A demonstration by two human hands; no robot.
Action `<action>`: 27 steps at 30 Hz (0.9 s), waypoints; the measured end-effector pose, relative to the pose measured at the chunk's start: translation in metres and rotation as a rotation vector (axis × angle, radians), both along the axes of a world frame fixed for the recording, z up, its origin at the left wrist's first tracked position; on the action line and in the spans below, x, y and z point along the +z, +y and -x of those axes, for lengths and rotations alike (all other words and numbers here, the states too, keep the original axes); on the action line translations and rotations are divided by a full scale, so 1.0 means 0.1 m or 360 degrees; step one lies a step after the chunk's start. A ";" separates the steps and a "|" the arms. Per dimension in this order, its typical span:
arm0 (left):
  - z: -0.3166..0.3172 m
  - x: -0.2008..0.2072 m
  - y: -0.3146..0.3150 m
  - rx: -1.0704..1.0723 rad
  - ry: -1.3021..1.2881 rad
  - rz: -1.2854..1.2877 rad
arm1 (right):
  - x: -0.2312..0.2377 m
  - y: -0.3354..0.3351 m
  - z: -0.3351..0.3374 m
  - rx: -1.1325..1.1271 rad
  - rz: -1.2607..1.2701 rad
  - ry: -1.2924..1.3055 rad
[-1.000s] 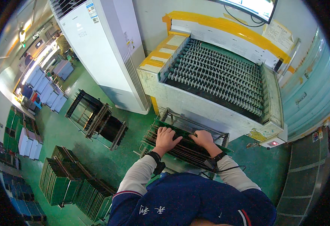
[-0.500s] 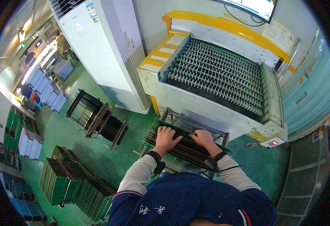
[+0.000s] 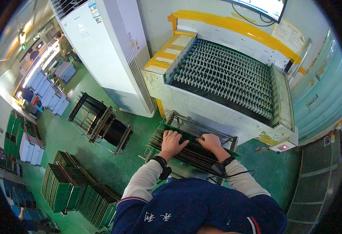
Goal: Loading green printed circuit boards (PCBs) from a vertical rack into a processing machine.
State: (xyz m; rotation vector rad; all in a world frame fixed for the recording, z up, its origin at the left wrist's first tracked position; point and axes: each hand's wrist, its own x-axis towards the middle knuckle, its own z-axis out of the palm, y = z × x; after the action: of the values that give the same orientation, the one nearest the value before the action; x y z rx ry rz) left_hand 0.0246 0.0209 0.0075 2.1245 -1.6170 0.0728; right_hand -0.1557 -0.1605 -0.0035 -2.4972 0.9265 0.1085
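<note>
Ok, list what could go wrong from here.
1. Both the left hand and right hand press flat on the green boards standing in the slotted wire rack; thin edges might cut or pinch fingers.
2. The rack sits close under the roller conveyor; lifted boards may strike its frame.

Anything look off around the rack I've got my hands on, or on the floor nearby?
Nothing stands out. Both hands, left hand and right hand, rest flat on the green boards in the wire rack. The floor racks sit at mixed angles but upright; nothing spilled.
</note>
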 end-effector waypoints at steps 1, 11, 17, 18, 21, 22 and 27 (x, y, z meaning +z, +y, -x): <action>0.00 -0.01 0.00 -0.0004 -0.0009 0.0029 | 0.00 0.00 0.00 -0.0003 -0.0009 0.0009; 0.00 0.01 0.00 -0.0008 -0.0006 -0.0005 | -0.01 0.01 0.01 -0.0021 0.0010 -0.0035; -0.01 -0.01 0.00 -0.0018 -0.0008 0.0040 | -0.03 0.00 0.02 0.0000 0.0043 -0.0067; -0.01 -0.02 0.00 -0.0014 -0.0012 0.0058 | -0.04 0.00 0.02 0.0004 0.0043 -0.0071; 0.00 -0.02 -0.01 -0.0006 -0.0022 0.0084 | -0.06 -0.01 0.01 0.0004 0.0045 -0.0072; 0.00 -0.01 -0.01 -0.0006 -0.0023 0.0076 | -0.07 -0.01 0.01 0.0002 0.0046 -0.0069; 0.00 -0.01 -0.01 0.0002 -0.0017 0.0083 | -0.09 -0.02 0.00 0.0005 0.0044 -0.0035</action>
State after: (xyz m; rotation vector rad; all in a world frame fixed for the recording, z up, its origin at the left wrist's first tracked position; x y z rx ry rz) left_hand 0.0242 0.0201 0.0062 2.0893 -1.6028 0.1256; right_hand -0.1562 -0.1629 -0.0124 -2.5203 0.9212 0.0695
